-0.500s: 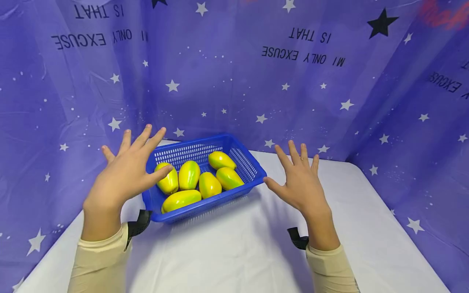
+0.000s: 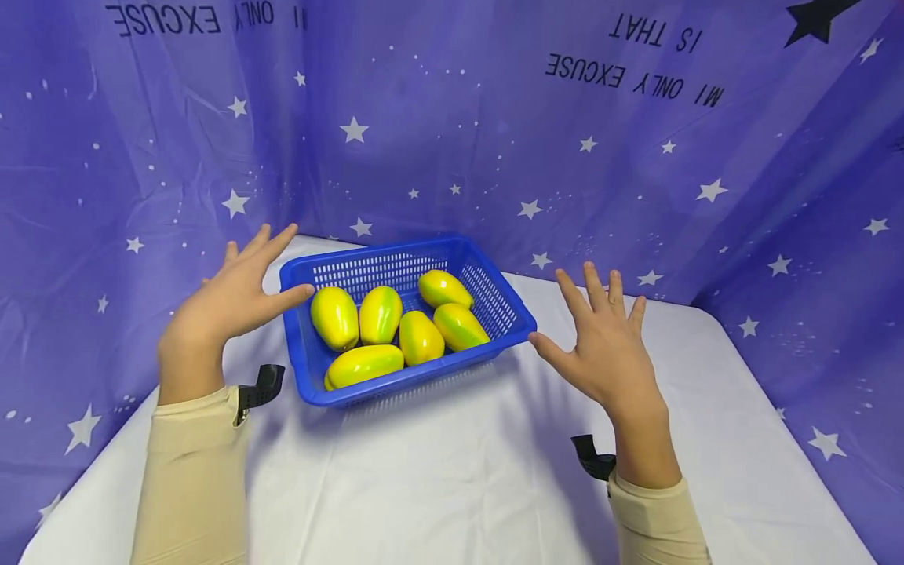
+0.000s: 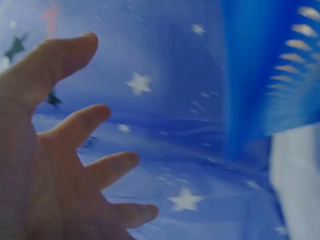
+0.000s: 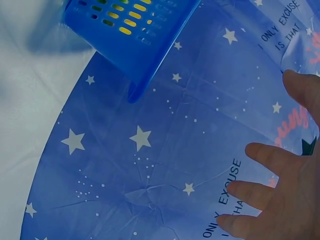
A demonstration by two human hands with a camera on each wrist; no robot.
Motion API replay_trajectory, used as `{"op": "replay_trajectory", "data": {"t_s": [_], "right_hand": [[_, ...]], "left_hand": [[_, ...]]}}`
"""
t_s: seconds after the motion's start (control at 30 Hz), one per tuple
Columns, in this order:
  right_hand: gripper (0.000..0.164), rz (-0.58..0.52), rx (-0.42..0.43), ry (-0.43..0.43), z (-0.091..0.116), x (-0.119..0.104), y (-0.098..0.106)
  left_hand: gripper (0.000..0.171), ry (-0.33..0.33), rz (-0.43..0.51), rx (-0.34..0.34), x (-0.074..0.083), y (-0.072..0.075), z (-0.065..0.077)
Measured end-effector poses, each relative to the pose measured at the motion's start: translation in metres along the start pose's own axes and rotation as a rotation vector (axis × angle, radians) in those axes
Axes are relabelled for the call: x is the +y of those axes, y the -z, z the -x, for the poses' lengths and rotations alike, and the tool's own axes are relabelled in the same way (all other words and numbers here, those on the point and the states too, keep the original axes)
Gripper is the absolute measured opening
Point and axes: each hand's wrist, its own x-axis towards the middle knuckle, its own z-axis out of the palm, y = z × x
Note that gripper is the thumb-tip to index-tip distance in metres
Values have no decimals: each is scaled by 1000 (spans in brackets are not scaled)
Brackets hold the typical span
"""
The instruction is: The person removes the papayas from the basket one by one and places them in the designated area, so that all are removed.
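A blue plastic basket (image 2: 410, 378) with slotted walls stands on the white table, holding several shiny yellow-green mangoes (image 2: 366, 365). My left hand (image 2: 229, 306) is at the basket's left side, fingers spread and thumb pointing toward its rim in the head view. My right hand (image 2: 603, 349) is beyond the right end, fingers spread, thumb tip close to the basket's right corner. Neither hand holds anything. In the left wrist view, the basket wall (image 3: 260, 60) is blurred and apart from the fingers. The right wrist view shows the basket's end (image 4: 130, 45), away from that hand.
White cloth (image 2: 424, 486) covers the table. Purple curtains (image 2: 452, 102) with stars and printed words rise behind it and along both sides. A black strap piece (image 2: 263, 386) sticks out at the left wrist, another (image 2: 593, 457) at the right.
The head view has tilted down and shifted, so the basket sits higher and farther right in it. My left hand has turned and no longer overlaps the mangoes; both hands stay spread.
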Motion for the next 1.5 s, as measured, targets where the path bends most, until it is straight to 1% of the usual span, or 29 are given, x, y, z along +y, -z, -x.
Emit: {"op": "replay_trajectory", "data": {"t_s": [0.17,0.3,0.37,0.4,0.47,0.63,0.7,0.8,0.87,0.97,1.17,1.23,1.37,1.5], "right_hand": [[86,7,10,2,0,-3,9],[86,7,4,2,-1,-5,13],[87,7,-6,0,-1,-6,14],[87,7,-11,-2,-2,-6,14],[87,7,-20,-3,-2,-7,15],[86,10,-9,0,-5,-12,13],[86,4,6,4,-6,-16,11],[86,-13,31,14,-8,-21,6],[86,-30,51,24,-10,-24,2],[87,-76,88,46,-12,-29,-2],[89,-226,123,68,-19,-42,-8],[88,-294,134,83,-26,-48,-8],[86,-406,151,153,-48,-62,0],[85,-459,136,194,-69,-76,8]], "left_hand": [[92,8,74,-31,-27,-17,-23],[100,60,117,-56,-43,-33,-36],[101,81,171,-59,-48,-39,-39],[102,89,215,-59,-50,-41,-39],[101,94,341,-61,-54,-46,-40],[102,114,717,-103,-62,-59,-42],[103,123,837,-120,-64,-63,-43],[104,135,959,-134,-67,-65,-43],[105,138,996,-142,-69,-65,-43],[105,141,1014,-147,-71,-64,-44],[105,153,991,-155,-71,-61,-44],[106,159,979,-154,-71,-61,-45],[106,174,983,-150,-72,-62,-46],[106,169,1009,-159,-70,-66,-47]]}}
